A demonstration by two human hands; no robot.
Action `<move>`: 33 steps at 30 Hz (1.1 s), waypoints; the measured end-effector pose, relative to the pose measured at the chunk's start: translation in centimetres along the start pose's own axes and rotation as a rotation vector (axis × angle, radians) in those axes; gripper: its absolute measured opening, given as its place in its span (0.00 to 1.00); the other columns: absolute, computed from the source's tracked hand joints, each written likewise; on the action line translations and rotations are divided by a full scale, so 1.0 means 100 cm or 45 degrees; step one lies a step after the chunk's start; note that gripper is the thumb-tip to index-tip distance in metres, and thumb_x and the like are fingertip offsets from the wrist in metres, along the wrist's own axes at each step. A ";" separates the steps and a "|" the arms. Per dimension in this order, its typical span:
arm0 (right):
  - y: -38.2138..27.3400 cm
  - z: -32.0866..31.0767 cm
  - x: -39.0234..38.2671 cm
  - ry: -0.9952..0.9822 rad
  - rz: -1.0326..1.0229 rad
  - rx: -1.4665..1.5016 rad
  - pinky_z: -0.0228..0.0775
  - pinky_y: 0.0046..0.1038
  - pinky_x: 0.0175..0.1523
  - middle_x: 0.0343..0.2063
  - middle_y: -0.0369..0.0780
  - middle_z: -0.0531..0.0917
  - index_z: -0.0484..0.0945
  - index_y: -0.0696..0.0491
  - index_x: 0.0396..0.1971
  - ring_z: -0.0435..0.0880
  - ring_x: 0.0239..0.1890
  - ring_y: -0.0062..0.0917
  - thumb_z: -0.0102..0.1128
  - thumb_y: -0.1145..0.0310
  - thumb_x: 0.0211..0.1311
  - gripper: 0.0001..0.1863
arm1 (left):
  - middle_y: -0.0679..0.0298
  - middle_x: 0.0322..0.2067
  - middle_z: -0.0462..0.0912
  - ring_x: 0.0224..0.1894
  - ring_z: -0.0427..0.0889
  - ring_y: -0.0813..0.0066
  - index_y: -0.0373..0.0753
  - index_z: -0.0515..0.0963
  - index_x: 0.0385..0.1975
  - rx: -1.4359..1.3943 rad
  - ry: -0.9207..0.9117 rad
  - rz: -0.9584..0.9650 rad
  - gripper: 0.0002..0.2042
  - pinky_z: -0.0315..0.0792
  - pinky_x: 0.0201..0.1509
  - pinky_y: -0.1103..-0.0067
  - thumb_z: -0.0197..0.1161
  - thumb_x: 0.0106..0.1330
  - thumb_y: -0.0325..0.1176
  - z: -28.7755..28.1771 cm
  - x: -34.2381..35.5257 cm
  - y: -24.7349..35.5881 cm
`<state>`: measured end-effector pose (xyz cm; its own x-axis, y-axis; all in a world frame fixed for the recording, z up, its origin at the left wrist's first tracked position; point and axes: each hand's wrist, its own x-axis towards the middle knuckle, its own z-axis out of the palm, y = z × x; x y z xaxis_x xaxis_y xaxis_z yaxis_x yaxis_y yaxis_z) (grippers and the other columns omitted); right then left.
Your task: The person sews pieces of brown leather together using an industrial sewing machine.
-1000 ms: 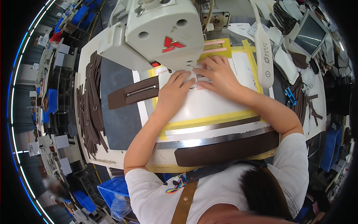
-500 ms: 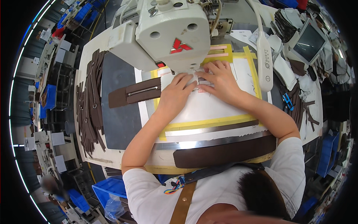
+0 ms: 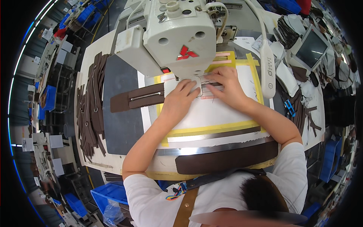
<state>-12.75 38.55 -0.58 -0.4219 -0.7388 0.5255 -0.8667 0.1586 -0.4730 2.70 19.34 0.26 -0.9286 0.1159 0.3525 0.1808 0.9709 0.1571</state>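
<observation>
My left hand (image 3: 178, 99) lies with its fingers stretched over a small white plate (image 3: 199, 86) below the sewing machine head (image 3: 179, 38). To its left, a brown fabric piece with a metal zipper (image 3: 145, 95) extends out from a white sheet. My right hand (image 3: 230, 89) rests on the white template board (image 3: 223, 109), thumb and fingers apart. A narrow dark strip (image 3: 216, 84) shows between its thumb and fingers, with loose threads beside it. What lies beneath both palms is hidden.
Brown zipper strips (image 3: 92, 109) are piled at the left. A long brown piece (image 3: 227, 157) lies along the front edge. At the right are blue-handled snips (image 3: 290, 108), more brown strips and a screen (image 3: 312, 45). A white lamp arm (image 3: 267, 72) hangs near my right hand.
My right fingers have drawn slightly down from the yellow frame, and more of the dark strip and threads show. My left hand stays on the plate. The whole view has shifted a little.
</observation>
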 end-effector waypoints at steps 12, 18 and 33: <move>0.005 0.000 0.005 0.120 -0.026 0.033 0.60 0.40 0.66 0.47 0.39 0.83 0.85 0.52 0.43 0.78 0.55 0.39 0.66 0.79 0.60 0.12 | 0.67 0.59 0.82 0.66 0.78 0.64 0.45 0.84 0.51 0.004 0.025 0.019 0.19 0.84 0.56 0.72 0.65 0.58 0.23 0.001 0.002 -0.001; 0.005 0.001 0.001 -0.087 -0.181 0.075 0.59 0.41 0.67 0.52 0.36 0.85 0.88 0.51 0.44 0.78 0.57 0.37 0.74 0.73 0.58 0.13 | 0.68 0.58 0.83 0.64 0.79 0.65 0.46 0.84 0.51 0.023 0.042 0.035 0.20 0.85 0.52 0.73 0.66 0.57 0.23 0.004 0.001 -0.001; 0.010 -0.001 0.002 -0.160 -0.195 0.066 0.60 0.43 0.67 0.51 0.35 0.88 0.89 0.49 0.43 0.79 0.60 0.32 0.73 0.69 0.62 0.10 | 0.68 0.59 0.82 0.65 0.78 0.63 0.46 0.83 0.53 0.010 0.028 0.033 0.22 0.86 0.52 0.71 0.66 0.57 0.22 0.001 0.003 -0.002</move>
<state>-13.70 38.68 -0.85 -0.2467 -0.8281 0.5033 -0.9019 0.0063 -0.4318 2.34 19.20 0.28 -0.9163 0.1363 0.3766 0.2018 0.9693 0.1402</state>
